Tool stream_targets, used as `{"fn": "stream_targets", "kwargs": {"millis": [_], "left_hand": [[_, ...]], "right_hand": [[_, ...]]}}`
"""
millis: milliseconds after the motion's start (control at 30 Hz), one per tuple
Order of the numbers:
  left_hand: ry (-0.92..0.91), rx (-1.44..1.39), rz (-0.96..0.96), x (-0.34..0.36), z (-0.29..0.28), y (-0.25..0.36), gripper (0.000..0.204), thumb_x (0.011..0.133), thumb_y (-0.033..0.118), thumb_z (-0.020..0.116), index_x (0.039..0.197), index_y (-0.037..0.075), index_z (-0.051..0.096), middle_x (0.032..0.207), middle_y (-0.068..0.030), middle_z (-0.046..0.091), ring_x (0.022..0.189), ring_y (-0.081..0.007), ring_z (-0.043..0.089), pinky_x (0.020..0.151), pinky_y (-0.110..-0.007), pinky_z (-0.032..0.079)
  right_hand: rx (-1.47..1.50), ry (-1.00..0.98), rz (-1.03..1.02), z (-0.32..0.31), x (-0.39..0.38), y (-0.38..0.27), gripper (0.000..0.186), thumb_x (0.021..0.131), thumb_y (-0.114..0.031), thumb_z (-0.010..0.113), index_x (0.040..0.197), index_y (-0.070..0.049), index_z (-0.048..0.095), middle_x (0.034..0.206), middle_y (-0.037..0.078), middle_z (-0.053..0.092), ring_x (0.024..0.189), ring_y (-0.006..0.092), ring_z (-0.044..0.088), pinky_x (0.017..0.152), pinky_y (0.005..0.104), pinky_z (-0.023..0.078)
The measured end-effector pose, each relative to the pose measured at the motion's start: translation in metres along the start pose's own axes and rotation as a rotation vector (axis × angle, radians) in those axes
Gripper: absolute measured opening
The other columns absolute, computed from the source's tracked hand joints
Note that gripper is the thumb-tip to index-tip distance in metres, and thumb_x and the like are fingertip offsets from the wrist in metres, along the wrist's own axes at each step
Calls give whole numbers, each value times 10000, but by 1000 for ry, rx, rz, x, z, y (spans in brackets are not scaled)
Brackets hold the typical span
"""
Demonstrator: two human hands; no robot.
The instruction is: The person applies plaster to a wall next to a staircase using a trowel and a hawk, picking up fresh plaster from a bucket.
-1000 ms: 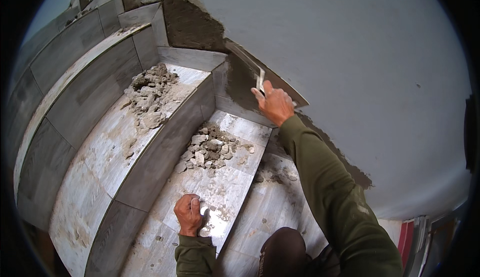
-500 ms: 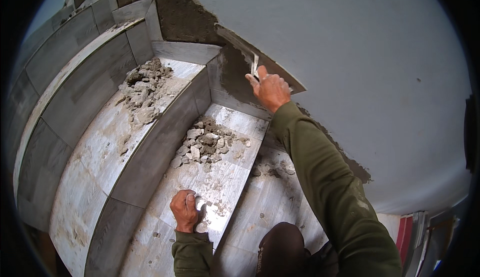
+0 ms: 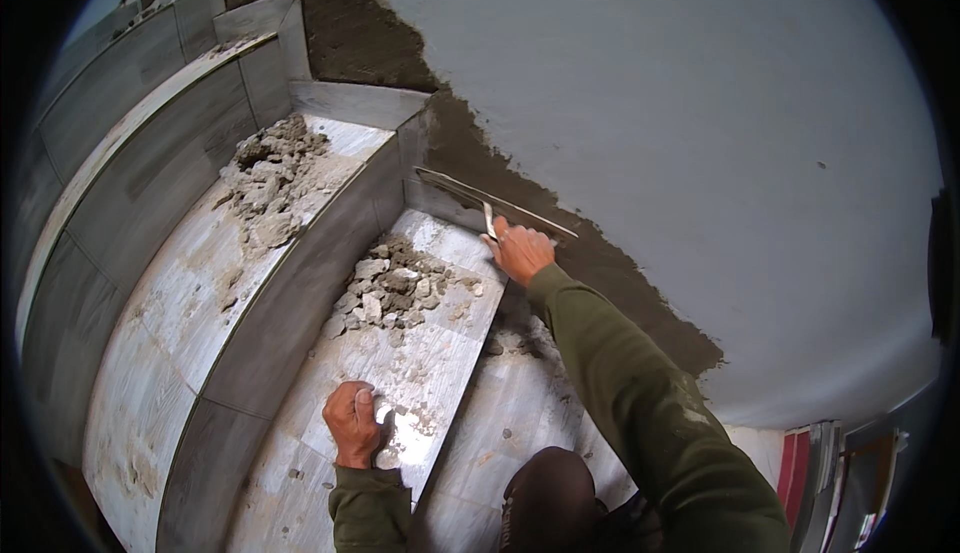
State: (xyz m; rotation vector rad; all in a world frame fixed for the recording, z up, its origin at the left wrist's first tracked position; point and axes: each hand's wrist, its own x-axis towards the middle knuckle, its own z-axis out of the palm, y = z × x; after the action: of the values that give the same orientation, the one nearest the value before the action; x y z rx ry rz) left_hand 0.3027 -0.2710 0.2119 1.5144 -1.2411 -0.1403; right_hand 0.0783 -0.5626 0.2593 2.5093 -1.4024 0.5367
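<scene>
My right hand (image 3: pixel 522 251) is closed round the pale handle of a long, flat plastering trowel (image 3: pixel 545 221). The trowel lies nearly edge-on along the lower part of a dark, wet mortar strip (image 3: pixel 590 268), just above the stair's skirting tiles (image 3: pixel 440 201). My left hand (image 3: pixel 352 423) is a fist low over the middle tiled step (image 3: pixel 440 353), beside a bright patch of light. Whatever that fist may hold is hidden by its curled fingers. Grey mortar rubble (image 3: pixel 395 288) lies farther up the same step.
A second rubble heap (image 3: pixel 268 181) sits on the higher step at left. Curved tiled risers (image 3: pixel 290 293) climb to the left. The smooth grey wall (image 3: pixel 700 153) fills the right side. My knee (image 3: pixel 548 498) shows at the bottom, with scattered crumbs on the lower step (image 3: pixel 510 423).
My right hand has brought the trowel down from the mortar's upper edge to the skirting. More of the dark strip shows. My left hand stays a fist; the view has shifted slightly.
</scene>
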Motion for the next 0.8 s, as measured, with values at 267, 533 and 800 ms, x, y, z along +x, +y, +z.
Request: {"fn": "stream_targets", "kwargs": {"millis": [267, 533, 800], "left_hand": [[-37, 38, -45, 3, -7, -1, 390, 900, 327, 451, 722, 11, 596, 688, -148, 600, 634, -337, 568, 592, -403, 430], [-50, 25, -58, 1, 0, -4, 385, 904, 331, 447, 727, 21, 592, 693, -144, 591, 634, -329, 560, 588, -399, 420], [-10, 30, -37, 4, -7, -1, 378, 899, 322, 454, 716, 17, 583, 675, -142, 583, 621, -326, 553, 578, -398, 412]], "right_hand": [[142, 240, 201, -101, 21, -3, 424, 918, -482, 473, 866, -61, 475, 608, 176, 596, 558, 366, 614, 475, 474, 466], [-84, -65, 17, -21, -103, 65, 415, 912, -470, 491, 817, -67, 454, 568, 162, 571, 489, 359, 587, 425, 462, 446], [25, 47, 62, -47, -53, 72, 424, 894, -477, 524, 859, -57, 473, 605, 195, 592, 561, 399, 599, 483, 496, 449]]}}
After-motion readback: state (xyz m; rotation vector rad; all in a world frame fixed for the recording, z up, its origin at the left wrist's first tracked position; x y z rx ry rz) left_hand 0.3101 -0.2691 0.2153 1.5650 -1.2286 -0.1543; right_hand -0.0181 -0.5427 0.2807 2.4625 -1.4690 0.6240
